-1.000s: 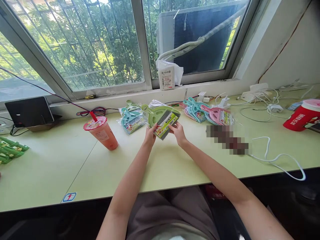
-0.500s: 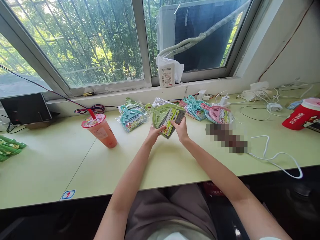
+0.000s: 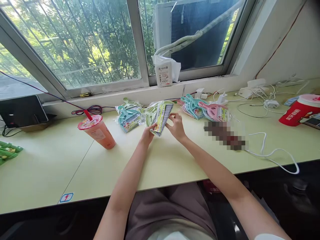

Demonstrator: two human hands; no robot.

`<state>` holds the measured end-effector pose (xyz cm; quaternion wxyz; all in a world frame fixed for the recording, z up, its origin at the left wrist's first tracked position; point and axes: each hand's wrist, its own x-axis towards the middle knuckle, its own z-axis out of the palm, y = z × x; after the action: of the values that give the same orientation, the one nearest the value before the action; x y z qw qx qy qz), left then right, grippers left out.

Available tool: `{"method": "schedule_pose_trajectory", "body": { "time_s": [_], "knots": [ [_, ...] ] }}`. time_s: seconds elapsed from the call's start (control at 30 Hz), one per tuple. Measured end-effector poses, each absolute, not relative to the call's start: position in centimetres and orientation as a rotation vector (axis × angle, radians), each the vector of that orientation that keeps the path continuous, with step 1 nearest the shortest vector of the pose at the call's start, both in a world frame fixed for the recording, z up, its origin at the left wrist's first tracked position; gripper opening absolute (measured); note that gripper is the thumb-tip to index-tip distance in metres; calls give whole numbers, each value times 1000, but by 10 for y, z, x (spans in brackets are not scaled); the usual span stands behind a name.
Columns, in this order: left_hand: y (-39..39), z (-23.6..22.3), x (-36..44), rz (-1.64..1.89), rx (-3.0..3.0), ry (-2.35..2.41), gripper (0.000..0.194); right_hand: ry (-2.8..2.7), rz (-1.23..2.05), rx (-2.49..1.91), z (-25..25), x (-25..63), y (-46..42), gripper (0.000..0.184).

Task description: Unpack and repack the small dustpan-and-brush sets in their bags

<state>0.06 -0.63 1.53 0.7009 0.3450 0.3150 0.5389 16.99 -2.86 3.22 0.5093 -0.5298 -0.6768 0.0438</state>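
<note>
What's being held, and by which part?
A wrapped green dustpan and brush: the left hand grips its near edge; the right hand is at its right edge, contact unclear.

The sticker [image 3: 66,198] on the table [image 3: 165,163] bears 1 red arrow [image 3: 66,197].

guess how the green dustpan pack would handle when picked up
The green dustpan pack is probably slippery, given its glossy clear wrap. The dustpan looks like moulded plastic, so likely stiff and fairly light. The visible bristles may flex.
</note>
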Motion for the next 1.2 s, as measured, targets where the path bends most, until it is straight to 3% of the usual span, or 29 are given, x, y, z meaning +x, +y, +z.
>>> {"method": "schedule_pose_trajectory", "body": {
  "time_s": [0.27,0.47,0.67,0.87,1.0,1.2],
  "knots": [
    [-11,11,16,1115,841,732,25,-1538,-78,-1577,26,174,-25,40],
    [-10,11,18,1179,839,775,38,-1479,-190,-1664,20,190,-15,39],
    [-6,5,18,1141,821,819,37,-1498,-139,-1698,8,198,-3,24],
    [-7,4,20,1148,850,826,34,-1489,68,-1665,-2,203,7,25],
    [-6,2,19,1088,844,832,33,-1588,-35,-1593,-2,208,9,12],
    [-7,2,20,1059,882,785,42,-1356,62,-1640,-1,217,13,15]
  ]
}}
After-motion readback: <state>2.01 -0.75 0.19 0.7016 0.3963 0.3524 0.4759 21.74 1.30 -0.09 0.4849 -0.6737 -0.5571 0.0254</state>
